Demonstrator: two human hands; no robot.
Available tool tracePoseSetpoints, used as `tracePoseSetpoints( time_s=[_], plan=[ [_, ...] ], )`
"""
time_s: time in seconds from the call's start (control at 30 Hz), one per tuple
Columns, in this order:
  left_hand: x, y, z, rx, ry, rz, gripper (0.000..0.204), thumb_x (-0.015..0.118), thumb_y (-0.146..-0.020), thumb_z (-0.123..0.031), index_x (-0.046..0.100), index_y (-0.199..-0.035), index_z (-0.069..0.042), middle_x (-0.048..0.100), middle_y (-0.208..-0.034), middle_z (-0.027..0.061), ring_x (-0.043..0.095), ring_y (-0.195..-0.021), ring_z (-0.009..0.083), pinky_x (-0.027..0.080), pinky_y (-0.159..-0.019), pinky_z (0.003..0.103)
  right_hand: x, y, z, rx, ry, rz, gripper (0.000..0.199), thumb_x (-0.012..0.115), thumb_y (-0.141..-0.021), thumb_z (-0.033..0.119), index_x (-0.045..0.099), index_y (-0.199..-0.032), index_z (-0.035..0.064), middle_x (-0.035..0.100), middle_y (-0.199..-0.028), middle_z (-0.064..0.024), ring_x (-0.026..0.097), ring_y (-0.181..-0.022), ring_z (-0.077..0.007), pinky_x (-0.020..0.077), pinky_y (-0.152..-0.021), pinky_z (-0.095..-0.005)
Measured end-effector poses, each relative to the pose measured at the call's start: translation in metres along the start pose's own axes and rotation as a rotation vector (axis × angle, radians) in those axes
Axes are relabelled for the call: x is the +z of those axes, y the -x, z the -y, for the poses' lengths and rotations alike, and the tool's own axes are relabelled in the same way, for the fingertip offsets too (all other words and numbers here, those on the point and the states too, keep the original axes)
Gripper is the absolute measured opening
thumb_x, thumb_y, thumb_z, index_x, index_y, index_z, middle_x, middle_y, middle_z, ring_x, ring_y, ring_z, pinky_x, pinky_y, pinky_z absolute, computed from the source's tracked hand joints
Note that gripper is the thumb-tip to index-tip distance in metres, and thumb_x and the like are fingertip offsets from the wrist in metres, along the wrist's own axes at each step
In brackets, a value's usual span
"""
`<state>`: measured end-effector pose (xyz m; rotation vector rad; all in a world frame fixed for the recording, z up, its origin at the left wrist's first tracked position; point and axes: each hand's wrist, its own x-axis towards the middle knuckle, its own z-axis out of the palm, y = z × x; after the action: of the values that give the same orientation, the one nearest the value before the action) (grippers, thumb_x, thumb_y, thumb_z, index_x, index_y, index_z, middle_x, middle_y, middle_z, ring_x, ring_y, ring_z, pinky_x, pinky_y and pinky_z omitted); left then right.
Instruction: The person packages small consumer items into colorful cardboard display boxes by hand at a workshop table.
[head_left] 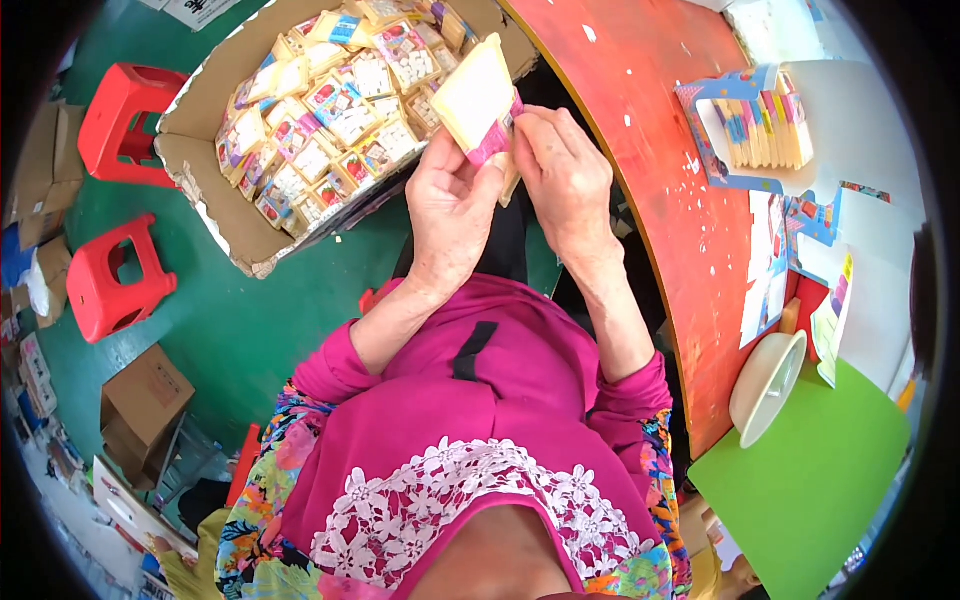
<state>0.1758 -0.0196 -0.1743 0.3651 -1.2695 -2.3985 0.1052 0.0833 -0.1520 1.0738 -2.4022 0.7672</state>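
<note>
Both my hands hold a small stack of cream cards (474,95) wrapped by a pink band at its lower end. My left hand (450,205) grips the stack from below. My right hand (562,175) pinches the pink band at the stack's right edge. The stack is held up above my lap, just in front of a large open cardboard box (205,150) on the floor. That box is filled with several similar banded packs (330,110). My sleeves are magenta.
A red curved table (660,170) lies to my right, carrying a blue holder with standing cards (765,125), printed sheets (775,250), a white bowl (765,385) and a green board (815,480). Two red stools (120,120) (110,275) and cardboard boxes (145,400) stand on the green floor at left.
</note>
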Motion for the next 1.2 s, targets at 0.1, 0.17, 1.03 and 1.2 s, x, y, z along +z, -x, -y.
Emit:
tracePoseSetpoints(
  time_s=[0.1, 0.17, 1.03, 1.2],
  plan=[
    [-0.008, -0.002, 0.009, -0.027, -0.045, -0.022, 0.039, 0.055, -0.092, 0.007, 0.05, -0.131, 0.004, 0.064, -0.119, 0.0098, 0.061, -0.109, 0.0131, 0.048, -0.095, 0.026, 0.003, 0.001, -0.002, 0.05, -0.062, -0.029, 0.021, 0.069, -0.08, -0.004, 0.065, -0.1, 0.0012, 0.067, -0.093, -0.0117, 0.067, -0.084, -0.026, 0.0548, -0.078, -0.0315],
    [-0.012, -0.005, 0.004, -0.095, 0.101, -0.03, 0.036, 0.055, -0.092, 0.005, 0.053, -0.127, 0.003, 0.066, -0.117, 0.0096, 0.063, -0.104, 0.0135, 0.05, -0.092, 0.028, -0.013, 0.001, -0.003, 0.233, -0.239, 0.042, 0.019, 0.068, -0.082, -0.004, 0.065, -0.101, 0.0002, 0.067, -0.091, -0.0097, 0.068, -0.084, -0.0198, 0.0538, -0.08, -0.0279],
    [-0.008, -0.001, 0.015, -0.209, 0.071, 0.032, 0.039, 0.059, -0.089, 0.008, 0.053, -0.127, 0.003, 0.064, -0.118, 0.0107, 0.062, -0.108, 0.0143, 0.05, -0.096, 0.029, -0.024, 0.019, -0.006, 0.173, 0.017, 0.222, 0.013, 0.062, -0.081, -0.004, 0.061, -0.094, -0.0013, 0.059, -0.08, -0.0135, 0.063, -0.07, -0.0275, 0.0517, -0.062, -0.0345],
    [-0.023, -0.005, 0.016, -0.362, 0.157, 0.091, 0.037, 0.057, -0.09, 0.005, 0.052, -0.127, 0.003, 0.066, -0.113, 0.0106, 0.067, -0.099, 0.0166, 0.058, -0.086, 0.033, -0.032, 0.026, -0.025, 0.842, -0.768, -0.001, 0.008, 0.062, -0.087, 0.001, 0.064, -0.094, -0.0006, 0.064, -0.083, -0.0008, 0.062, -0.073, -0.0096, 0.0506, -0.071, -0.0241]
  ],
)
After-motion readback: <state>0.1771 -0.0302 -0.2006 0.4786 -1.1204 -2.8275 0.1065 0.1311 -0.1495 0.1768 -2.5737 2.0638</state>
